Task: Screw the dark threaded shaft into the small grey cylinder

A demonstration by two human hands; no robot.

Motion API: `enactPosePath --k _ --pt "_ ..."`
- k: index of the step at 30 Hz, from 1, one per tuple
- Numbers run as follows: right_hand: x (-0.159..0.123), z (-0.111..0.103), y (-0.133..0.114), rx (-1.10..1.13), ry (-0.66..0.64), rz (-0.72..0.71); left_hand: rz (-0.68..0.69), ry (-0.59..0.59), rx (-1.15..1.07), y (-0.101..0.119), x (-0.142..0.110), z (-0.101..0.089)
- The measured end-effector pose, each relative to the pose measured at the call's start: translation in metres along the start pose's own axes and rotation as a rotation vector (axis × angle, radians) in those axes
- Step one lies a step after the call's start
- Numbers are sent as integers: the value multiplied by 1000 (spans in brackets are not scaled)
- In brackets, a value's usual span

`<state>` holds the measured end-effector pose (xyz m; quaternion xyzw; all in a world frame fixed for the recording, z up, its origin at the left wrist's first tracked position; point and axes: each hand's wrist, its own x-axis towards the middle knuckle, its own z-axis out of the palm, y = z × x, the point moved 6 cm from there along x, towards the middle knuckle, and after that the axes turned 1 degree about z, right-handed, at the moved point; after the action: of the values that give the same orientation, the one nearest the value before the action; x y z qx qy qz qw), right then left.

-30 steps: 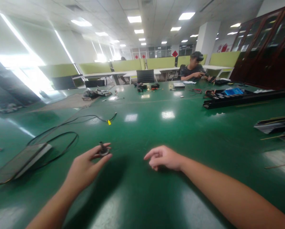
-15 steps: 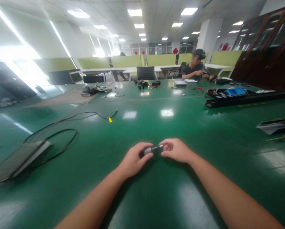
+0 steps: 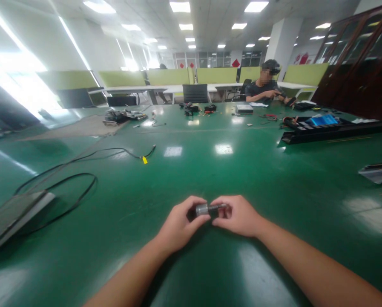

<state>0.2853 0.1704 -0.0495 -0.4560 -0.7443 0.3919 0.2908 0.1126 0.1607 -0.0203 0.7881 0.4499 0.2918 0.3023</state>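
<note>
A small metal part with a round silvery body and a thin dark shaft [image 3: 202,209] lies level between my two hands, low in the middle of the head view. My left hand [image 3: 181,221] grips the thick round body between thumb and fingers. From the other side, my right hand [image 3: 238,215] curls its thumb and fingers around the shaft's end. Both hands are close above the green table [image 3: 191,170], their fingertips almost meeting. Exactly where the right fingertips touch the shaft is partly hidden.
To the left lie a flat grey panel [image 3: 15,213] and a black cable [image 3: 95,181] with a yellow tag [image 3: 145,160]. Black rails [image 3: 334,132] with a blue item are at right. A person [image 3: 265,87] sits across the table near several small parts.
My left hand has carried the metal part rightward, turning its shaft from upright to level. My right hand has come round the shaft's end. The view has shifted slightly.
</note>
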Motion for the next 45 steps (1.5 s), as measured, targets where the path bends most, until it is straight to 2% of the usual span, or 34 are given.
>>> enactPosePath --k 8,18,45 --pt "-1 -3 -5 48 27 -15 0 -31 -7 0 -1 2" --pt "-5 -6 -18 47 102 -145 2 -36 -5 -3 -2 5" --pt "-7 -5 -20 -10 112 -190 26 -60 -4 1 0 5"
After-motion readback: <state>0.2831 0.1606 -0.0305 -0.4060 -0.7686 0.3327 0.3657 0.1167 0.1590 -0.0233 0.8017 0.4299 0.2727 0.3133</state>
